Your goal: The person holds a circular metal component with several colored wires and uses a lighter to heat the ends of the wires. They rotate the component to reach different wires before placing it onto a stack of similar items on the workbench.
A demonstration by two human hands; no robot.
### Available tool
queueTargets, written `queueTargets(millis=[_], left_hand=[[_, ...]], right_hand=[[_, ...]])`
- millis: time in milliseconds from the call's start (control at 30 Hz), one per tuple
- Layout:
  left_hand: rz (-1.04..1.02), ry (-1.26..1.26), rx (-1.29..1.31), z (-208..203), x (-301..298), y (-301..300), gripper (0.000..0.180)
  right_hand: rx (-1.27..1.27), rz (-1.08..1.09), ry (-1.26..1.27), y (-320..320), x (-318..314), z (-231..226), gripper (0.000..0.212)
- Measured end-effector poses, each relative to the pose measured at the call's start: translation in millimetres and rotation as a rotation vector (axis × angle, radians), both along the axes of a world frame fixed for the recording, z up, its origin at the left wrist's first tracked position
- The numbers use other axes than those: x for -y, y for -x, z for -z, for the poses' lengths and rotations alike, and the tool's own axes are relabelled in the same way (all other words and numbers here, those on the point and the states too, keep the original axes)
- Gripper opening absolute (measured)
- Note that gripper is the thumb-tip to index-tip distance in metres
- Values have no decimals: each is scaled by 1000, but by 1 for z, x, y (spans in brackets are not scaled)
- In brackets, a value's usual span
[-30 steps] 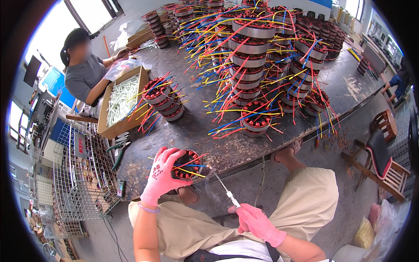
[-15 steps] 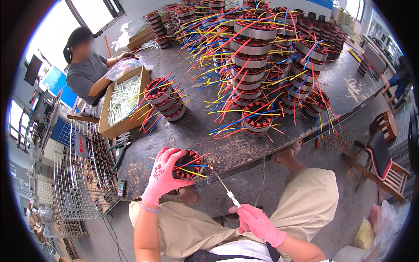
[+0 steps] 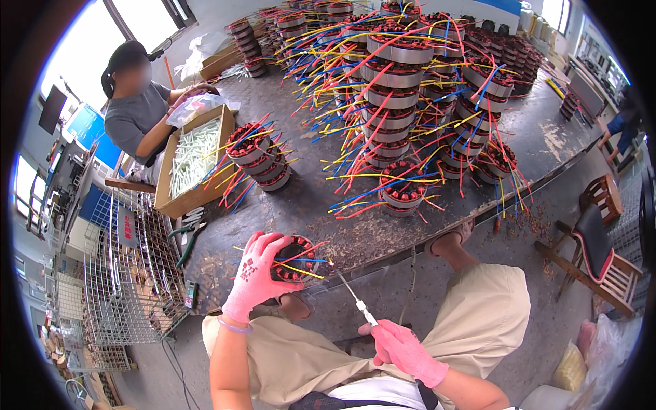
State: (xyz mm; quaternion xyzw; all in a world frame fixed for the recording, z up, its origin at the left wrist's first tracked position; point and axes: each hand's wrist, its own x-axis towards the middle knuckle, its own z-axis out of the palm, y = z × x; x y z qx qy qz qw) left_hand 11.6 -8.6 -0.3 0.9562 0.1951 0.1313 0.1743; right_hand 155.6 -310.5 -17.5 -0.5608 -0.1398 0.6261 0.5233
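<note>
My left hand (image 3: 257, 277), in a pink glove, is closed around a motor stator (image 3: 296, 260) at the table's near edge. The stator has red windings, and its red, blue and yellow lead wires (image 3: 313, 260) stick out to the right. In my right hand (image 3: 406, 350), also pink-gloved, is a slim tool (image 3: 361, 305) with a white handle and a thin metal shaft; its exact kind is unclear. The shaft points up and left, its tip a little right of the wire ends. Part of the stator is hidden by my left fingers.
Tall stacks of wired stators (image 3: 393, 99) fill the far middle of the dark table (image 3: 307, 198). A shorter stator stack (image 3: 263, 160) stands beside a cardboard box (image 3: 164, 195) of white sleeves. Green-handled pliers (image 3: 186, 249) lie at the left edge. A co-worker (image 3: 140, 109) sits at far left.
The bright orange glow at the wire ends has shrunk to a small pale spot. Both my hands stay nearly in place. The co-worker's hands have shifted slightly.
</note>
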Motion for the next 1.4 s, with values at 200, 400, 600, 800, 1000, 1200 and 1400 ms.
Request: queueTargets(millis=[200, 400, 600, 800, 1000, 1200, 1400], left_hand=[[-13, 4, -10, 0, 1, 0, 98], [-10, 6, -12, 0, 0, 1, 98], [3, -6, -6, 0, 0, 1, 97], [22, 1, 10, -3, 1, -1, 96], [24, 3, 13, -2, 1, -1, 96], [28, 3, 21, -2, 1, -1, 96], [11, -3, 17, 1, 1, 0, 96]], right_hand=[[0, -1, 3, -1, -1, -4, 37], [20, -12, 8, -1, -2, -5, 37], [-2, -5, -7, -1, -1, 0, 37], [14, -12, -17, -1, -1, -1, 37], [30, -15, -12, -1, -2, -3, 37], [6, 0, -9, 0, -1, 0, 37], [4, -6, 6, -1, -2, -2, 37]])
